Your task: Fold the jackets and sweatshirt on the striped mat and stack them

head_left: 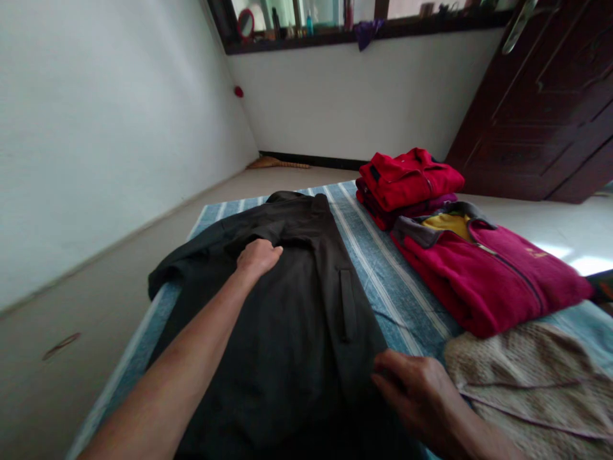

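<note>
A black garment with a collar and a slit pocket lies spread over a blue striped cloth. My left hand is closed on a fold of it near the upper middle, its forearm crossing the garment. At the garment's right edge, my right hand has its fingers curled together against the black fabric. One sleeve hangs toward the left side of the striped cloth.
Folded red clothes form a stack at the back right. In front of them lies a folded crimson zip jacket, and nearer a beige knitted garment. A dark door stands at right, a broom on the floor behind.
</note>
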`<state>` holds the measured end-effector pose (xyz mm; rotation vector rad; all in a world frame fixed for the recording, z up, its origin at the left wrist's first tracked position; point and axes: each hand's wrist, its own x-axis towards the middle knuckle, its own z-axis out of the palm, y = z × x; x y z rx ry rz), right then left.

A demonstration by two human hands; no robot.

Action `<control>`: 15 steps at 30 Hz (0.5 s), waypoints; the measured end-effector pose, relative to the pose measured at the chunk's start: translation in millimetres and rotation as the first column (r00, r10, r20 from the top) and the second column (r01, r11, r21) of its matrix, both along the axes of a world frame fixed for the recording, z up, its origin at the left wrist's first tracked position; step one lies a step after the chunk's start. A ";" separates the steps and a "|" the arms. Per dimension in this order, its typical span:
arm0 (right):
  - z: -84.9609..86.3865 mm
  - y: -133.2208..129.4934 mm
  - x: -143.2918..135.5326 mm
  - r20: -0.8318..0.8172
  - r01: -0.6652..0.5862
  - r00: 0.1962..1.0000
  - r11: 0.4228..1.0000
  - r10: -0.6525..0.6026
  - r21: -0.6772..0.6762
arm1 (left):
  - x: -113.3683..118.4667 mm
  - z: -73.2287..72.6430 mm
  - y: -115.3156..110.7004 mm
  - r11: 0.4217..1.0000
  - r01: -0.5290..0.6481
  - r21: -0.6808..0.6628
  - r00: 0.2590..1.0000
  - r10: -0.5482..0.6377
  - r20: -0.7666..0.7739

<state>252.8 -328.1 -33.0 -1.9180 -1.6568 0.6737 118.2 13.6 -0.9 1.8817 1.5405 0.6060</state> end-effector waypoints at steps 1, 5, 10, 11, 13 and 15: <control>-3.3 -3.6 4.9 0.016 0.061 0.998 0.998 -0.061 0.002 | 5.7 -3.4 -16.6 0.998 0.059 0.022 0.995 -0.057 -0.077; -22.3 -16.3 16.6 0.041 0.235 0.972 0.965 -0.231 -0.113 | 30.8 -21.2 -83.2 0.956 0.290 0.047 0.948 -0.281 -0.151; -32.7 -19.6 18.7 -0.058 0.282 0.952 0.931 -0.302 -0.230 | 45.3 -34.4 -114.2 0.967 0.251 0.033 0.954 -0.241 -0.181; -32.8 -18.4 18.4 -0.069 0.289 0.947 0.927 -0.313 -0.237 | 44.9 -35.3 -114.3 0.974 0.224 0.012 0.961 -0.219 -0.170; -31.8 -14.8 17.7 -0.082 0.295 0.942 0.918 -0.326 -0.264 | 42.5 -36.4 -113.8 0.979 0.195 -0.059 0.972 -0.201 -0.119; -30.4 -10.1 17.1 -0.100 0.277 0.942 0.912 -0.320 -0.301 | 39.7 -37.5 -115.1 0.971 0.194 -0.141 0.979 -0.201 -0.036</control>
